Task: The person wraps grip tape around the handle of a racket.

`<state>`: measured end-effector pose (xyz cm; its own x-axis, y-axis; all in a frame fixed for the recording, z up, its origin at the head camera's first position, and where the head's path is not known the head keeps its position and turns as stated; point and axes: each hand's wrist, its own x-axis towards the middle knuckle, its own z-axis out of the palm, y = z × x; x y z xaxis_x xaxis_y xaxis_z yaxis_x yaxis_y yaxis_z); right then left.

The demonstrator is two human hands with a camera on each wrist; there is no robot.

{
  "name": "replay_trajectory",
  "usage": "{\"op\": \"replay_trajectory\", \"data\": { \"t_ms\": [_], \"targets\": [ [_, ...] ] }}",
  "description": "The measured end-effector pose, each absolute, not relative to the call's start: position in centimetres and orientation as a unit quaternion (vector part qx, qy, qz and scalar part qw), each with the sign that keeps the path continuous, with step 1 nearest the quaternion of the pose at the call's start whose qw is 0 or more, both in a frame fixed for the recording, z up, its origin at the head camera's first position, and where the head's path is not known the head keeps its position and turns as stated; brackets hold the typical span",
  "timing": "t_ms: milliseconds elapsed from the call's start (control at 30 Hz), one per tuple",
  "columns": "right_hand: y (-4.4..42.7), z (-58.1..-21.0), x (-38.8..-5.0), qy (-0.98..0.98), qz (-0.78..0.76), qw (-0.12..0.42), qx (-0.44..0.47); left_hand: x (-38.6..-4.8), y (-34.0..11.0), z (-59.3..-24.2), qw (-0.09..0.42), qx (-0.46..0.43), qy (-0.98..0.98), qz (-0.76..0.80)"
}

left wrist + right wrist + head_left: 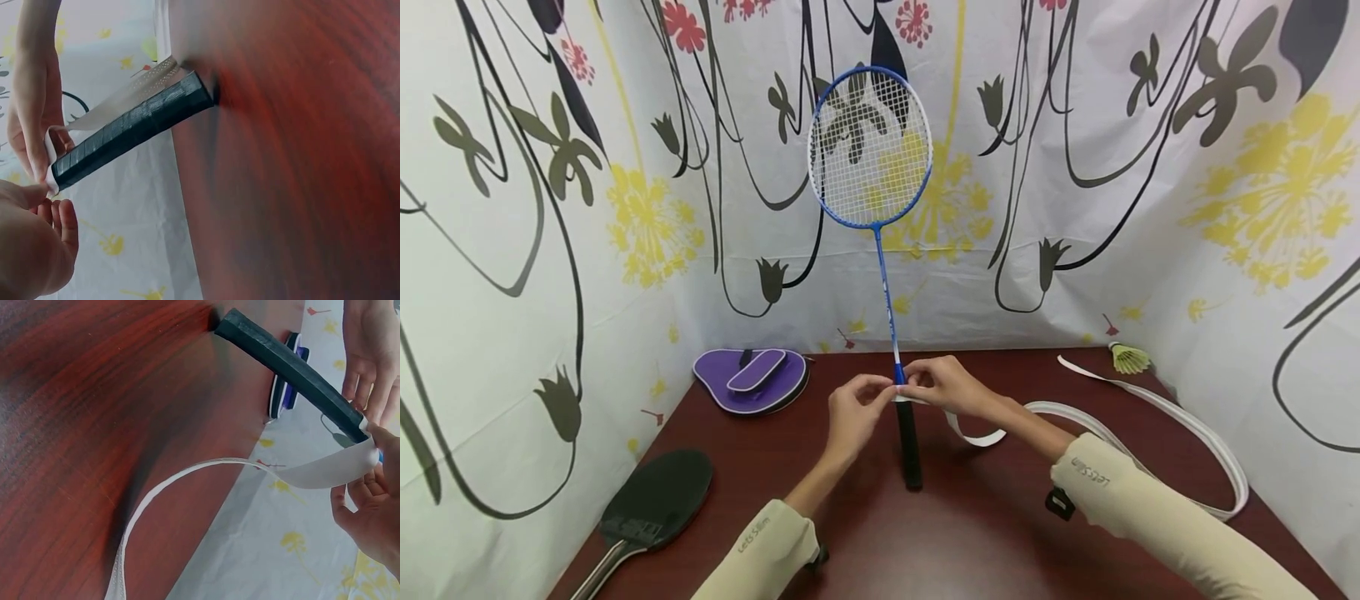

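A blue and white badminton racket (886, 287) stands upright, its black handle (908, 446) resting on the table. At the handle's top, a white tape (973, 437) passes round the shaft. My left hand (854, 417) pinches the tape's end there with thumb and finger. From the other side, my right hand (951, 387) pinches the tape at the same spot. The left wrist view shows the tape running behind the black handle (131, 128). In the right wrist view the white tape (331, 469) hangs in a curve from the right fingers down to the table.
On the dark red table (925, 550), a purple paddle case (752, 381) lies at the back left and a black table tennis paddle (658, 498) at the front left. A yellow shuttlecock (1129, 358) is at the back right. Loops of tape spread over the right side.
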<state>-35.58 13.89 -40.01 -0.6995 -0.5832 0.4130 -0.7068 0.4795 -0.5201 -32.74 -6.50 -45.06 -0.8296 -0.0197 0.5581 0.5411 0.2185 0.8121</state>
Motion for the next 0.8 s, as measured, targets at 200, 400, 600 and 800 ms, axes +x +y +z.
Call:
{"op": "replay_trajectory", "data": {
  "t_ms": [200, 400, 600, 800],
  "targets": [
    [13.8, -40.4, -35.6, -0.859, 0.340, 0.103, 0.369, -32.2, -5.9, -45.7, 0.246, -0.168, -0.744, -0.597],
    [14.0, -40.5, -35.5, -0.861, 0.342, 0.107, 0.361, -31.3, -4.6, -46.4, 0.238, -0.184, -0.736, -0.607],
    [14.2, -40.7, -35.5, -0.859, 0.349, 0.107, 0.360, -31.3, -3.0, -46.8, 0.303, -0.180, -0.740, -0.573],
    [14.5, -40.4, -35.6, -0.860, 0.344, 0.095, 0.365, -31.3, -2.2, -46.9, 0.323, -0.148, -0.721, -0.595]
  ]
}}
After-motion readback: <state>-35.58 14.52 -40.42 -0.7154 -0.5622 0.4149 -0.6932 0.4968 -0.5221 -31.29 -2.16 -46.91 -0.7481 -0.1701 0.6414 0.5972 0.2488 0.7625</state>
